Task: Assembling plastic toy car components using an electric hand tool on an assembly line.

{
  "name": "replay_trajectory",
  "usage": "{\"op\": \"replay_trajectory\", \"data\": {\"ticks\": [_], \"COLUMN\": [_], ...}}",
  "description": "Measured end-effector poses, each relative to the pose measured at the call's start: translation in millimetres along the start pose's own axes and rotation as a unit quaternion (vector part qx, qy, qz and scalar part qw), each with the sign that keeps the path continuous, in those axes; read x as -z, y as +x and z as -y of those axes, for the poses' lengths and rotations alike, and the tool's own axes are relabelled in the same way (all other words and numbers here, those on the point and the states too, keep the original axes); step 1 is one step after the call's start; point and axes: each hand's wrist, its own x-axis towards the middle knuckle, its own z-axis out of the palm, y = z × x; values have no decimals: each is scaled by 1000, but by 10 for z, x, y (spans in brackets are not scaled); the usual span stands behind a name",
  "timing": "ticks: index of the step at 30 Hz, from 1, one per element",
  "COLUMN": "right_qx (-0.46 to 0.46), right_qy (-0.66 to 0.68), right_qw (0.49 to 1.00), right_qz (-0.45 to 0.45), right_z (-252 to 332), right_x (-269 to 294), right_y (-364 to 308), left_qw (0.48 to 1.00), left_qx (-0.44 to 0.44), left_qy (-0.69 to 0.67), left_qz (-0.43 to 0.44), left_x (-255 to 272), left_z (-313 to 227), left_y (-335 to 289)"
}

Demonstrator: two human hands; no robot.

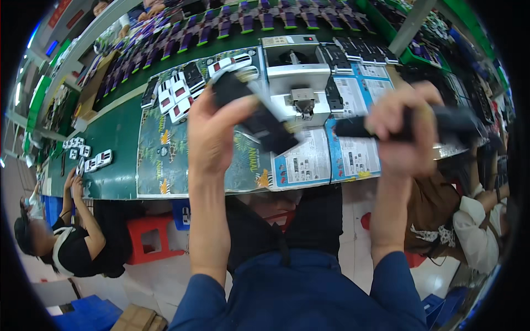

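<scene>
The left hand point(212, 129), raised above the green surface point(118, 138), has its grip clenched on a blurred black oblong plastic part point(254, 113). The right hand point(403, 132), raised level, grips a black bar-shaped piece point(441, 122).

Black toy part point(251, 113) in left hand point(212, 132), black piece point(408, 126) in right hand point(406, 135), dark green table point(118, 138), white-and-red toy cars point(179, 96), blue-edged printed cards point(353, 149), red stool point(149, 240), blue sleeves point(287, 298)
</scene>
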Motion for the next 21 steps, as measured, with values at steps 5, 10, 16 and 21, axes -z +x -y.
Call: {"op": "replay_trajectory", "data": {"ticks": [5, 10, 16, 21], "right_qx": [56, 59, 50, 2], "right_qy": [-142, -254, -311, -307], "right_qw": [987, 965, 948, 951], "right_qz": [-56, -10, 33, 28], "right_z": [-751, -793, -836, -832], "right_x": [-174, -348, -434, -465], "right_y": [371, 407, 478, 536], "left_qw": [954, 953, 951, 958], "left_qx": [127, 145, 179, 182], "left_qy": [-216, -205, -198, -178], "left_qz": [-166, -169, -153, -136], "left_x": [340, 264, 272, 211], "left_z": [774, 1013, 1021, 1020], "left_y": [-677, -775, -693, -697]}}
